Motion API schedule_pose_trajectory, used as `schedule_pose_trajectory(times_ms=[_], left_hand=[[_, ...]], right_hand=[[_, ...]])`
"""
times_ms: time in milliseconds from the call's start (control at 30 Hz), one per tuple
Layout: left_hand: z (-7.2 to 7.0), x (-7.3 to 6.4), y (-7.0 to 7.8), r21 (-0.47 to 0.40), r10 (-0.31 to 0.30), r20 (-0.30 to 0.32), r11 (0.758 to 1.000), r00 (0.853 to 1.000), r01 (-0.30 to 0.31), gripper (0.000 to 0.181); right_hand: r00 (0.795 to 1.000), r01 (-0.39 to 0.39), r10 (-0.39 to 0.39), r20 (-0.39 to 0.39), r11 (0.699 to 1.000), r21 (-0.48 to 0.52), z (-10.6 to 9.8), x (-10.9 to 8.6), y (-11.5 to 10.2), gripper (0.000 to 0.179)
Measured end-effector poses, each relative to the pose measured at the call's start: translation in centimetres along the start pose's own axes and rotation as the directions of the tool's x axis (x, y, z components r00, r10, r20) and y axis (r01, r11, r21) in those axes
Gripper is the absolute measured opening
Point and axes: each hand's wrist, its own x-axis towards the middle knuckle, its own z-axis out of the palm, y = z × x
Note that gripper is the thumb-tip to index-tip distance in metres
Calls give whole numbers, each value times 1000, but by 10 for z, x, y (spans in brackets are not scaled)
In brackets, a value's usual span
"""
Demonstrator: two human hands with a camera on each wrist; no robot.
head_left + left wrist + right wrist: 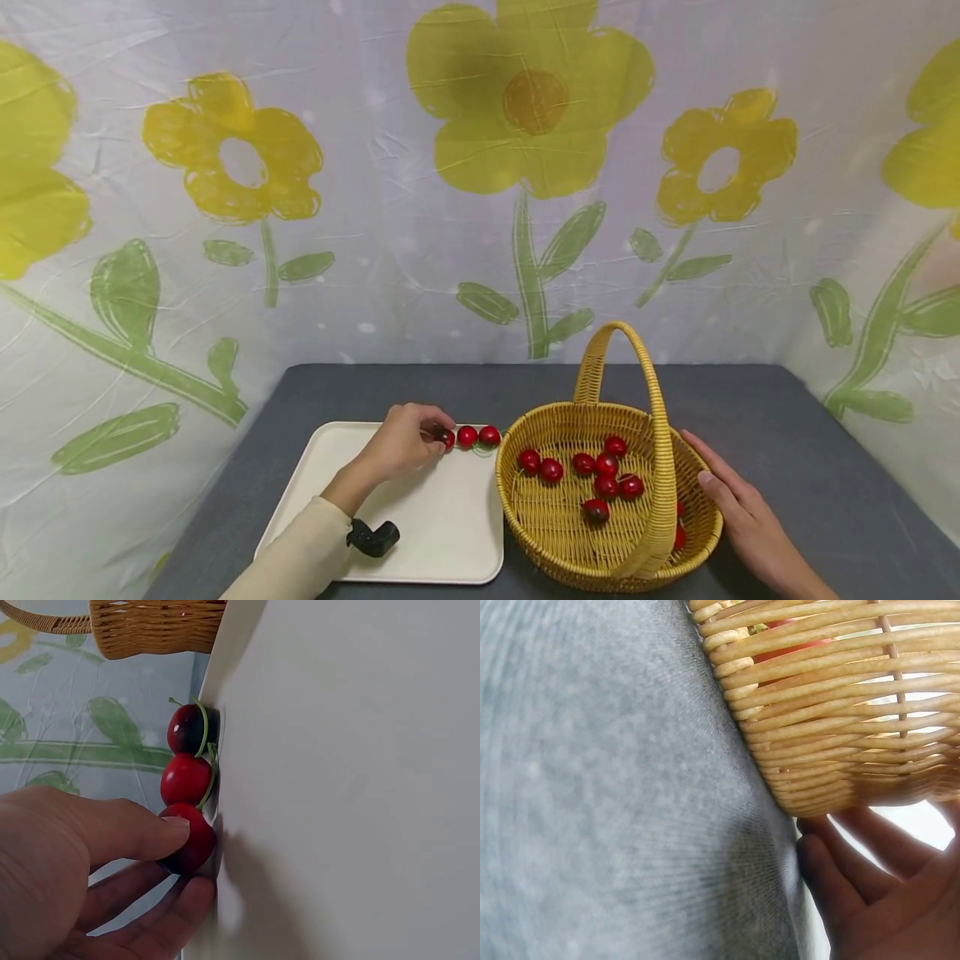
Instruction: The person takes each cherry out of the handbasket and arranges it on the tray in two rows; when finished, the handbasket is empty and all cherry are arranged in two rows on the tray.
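At the far edge of the white tray point(432, 546), my left hand point(405, 442) pinches a red cherry point(189, 838) between thumb and fingers. Two more cherries stand in a row beside it: a middle one point(186, 780) and an end one point(187, 730) with a dark side, both with green stems. My right hand point(742, 517) rests against the outer right side of the yellow wicker basket point(555, 542), its fingers extended along the weave. Several red cherries point(606, 464) lie inside the basket, a few partly hidden behind its tall handle point(660, 467).
The tray and basket stand side by side on a dark grey table point(810, 467). A black strap mount point(372, 538) sits on the left wrist over the tray. Behind the table hangs a flower-patterned cloth point(390, 250).
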Motion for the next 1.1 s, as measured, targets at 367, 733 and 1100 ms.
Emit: schedule_pose_trajectory(times_ms=[367, 733, 1100], left_hand=[[1, -1, -1, 0, 21, -20, 1000, 1000, -21, 28], [4, -2, -3, 2, 22, -43, 1000, 999, -22, 33], [-11, -14, 14, -51, 27, -84, 998, 996, -31, 37]], right_hand=[[1000, -2, 2, -5, 1000, -11, 0, 0, -1, 55], [1000, -7, 7, -11, 1000, -4, 1, 0, -1, 54], [1000, -19, 19, -4, 1000, 2, 1, 0, -1, 55]])
